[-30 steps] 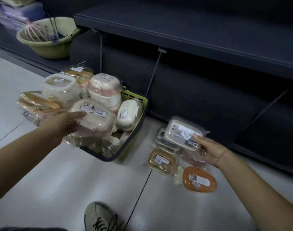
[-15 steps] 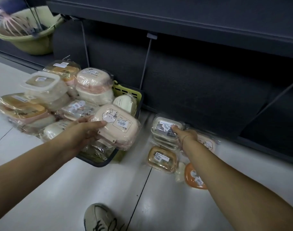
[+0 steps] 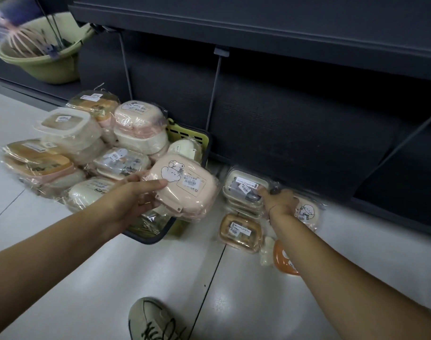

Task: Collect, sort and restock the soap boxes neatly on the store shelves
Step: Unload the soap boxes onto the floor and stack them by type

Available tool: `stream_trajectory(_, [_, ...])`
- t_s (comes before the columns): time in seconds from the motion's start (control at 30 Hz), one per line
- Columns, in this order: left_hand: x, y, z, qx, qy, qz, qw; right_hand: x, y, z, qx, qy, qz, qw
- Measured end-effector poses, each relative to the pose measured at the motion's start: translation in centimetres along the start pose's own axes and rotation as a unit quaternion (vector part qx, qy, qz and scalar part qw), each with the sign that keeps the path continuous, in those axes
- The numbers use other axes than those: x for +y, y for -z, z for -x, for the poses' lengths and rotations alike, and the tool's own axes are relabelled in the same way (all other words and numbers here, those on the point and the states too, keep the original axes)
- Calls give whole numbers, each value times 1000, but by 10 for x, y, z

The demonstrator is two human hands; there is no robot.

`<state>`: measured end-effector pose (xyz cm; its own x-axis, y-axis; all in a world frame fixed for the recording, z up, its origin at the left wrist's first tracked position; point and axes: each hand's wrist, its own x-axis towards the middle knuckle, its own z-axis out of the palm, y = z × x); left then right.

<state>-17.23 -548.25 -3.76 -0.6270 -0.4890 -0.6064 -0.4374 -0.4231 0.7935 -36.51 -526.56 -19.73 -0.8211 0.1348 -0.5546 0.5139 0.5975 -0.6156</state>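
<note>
My left hand [image 3: 136, 197] grips a pink soap box [image 3: 185, 186] with a bear drawing, wrapped in plastic, held above the right rim of a yellow-green basket [image 3: 187, 136] piled with several wrapped soap boxes. My right hand [image 3: 278, 201] rests on a stack of clear-lidded soap boxes [image 3: 243, 190] standing on the floor by the shelf base, fingers against its right side. A brown box [image 3: 240, 233] lies in front of the stack. An orange box [image 3: 283, 261] and another pink bear box [image 3: 306, 213] are partly hidden by my right arm.
Dark store shelves [image 3: 283, 33] run across the back with a low bay behind the floor stack. A green tub [image 3: 45, 62] with whisks stands at upper left. My shoe [image 3: 153, 320] is on the tiled floor at the bottom.
My left hand lifted the pink bear box out of the basket and carried it right. My right hand set the clear-lidded box down onto the floor stack and stays on it.
</note>
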Motion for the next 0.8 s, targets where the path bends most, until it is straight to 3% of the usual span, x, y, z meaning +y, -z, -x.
stream_trajectory(0.07, [-2, -9, 6, -15, 0, -3, 1000, -1, 19, 29, -17, 61, -79, 995])
stream_trajectory(0.13, [-6, -24, 12, -32, 6, 0, 999, 0, 43, 69, -147, 89, -168, 971])
stream_trajectory(0.2, [-16, -45, 16, -48, 24, 6, 999, 7, 65, 104, -302, 50, -245, 920])
stream_trajectory(0.27, [-29, -70, 21, -74, 46, -17, 996, 20, 77, 117, -378, 13, -320, 868])
stream_trajectory(0.37, [-50, -115, 26, -110, 51, -64, 991, 35, 96, 108, -347, -18, -380, 857])
stream_trajectory(0.43, [-58, -141, 22, -124, 6, -177, 976, 48, 113, 83, -289, -56, -404, 866])
stream_trajectory(0.5, [-69, -157, -2, -111, -108, -379, 912, 63, 130, 56, -218, -55, -371, 901])
stream_trajectory(0.57, [-77, -167, -33, -55, -216, -560, 798, 76, 142, 27, -167, -35, -336, 926])
stream_trajectory(0.63, [-87, -175, -63, -31, -226, -661, 715, 83, 143, 3, -148, -30, -308, 939])
stream_trajectory(0.73, [-102, -184, -88, -63, -187, -745, 637, 82, 134, -28, -129, -28, -284, 950])
stream_trajectory(0.8, [-110, -187, -91, -69, -182, -757, 623, 79, 124, -47, -136, -18, -260, 956])
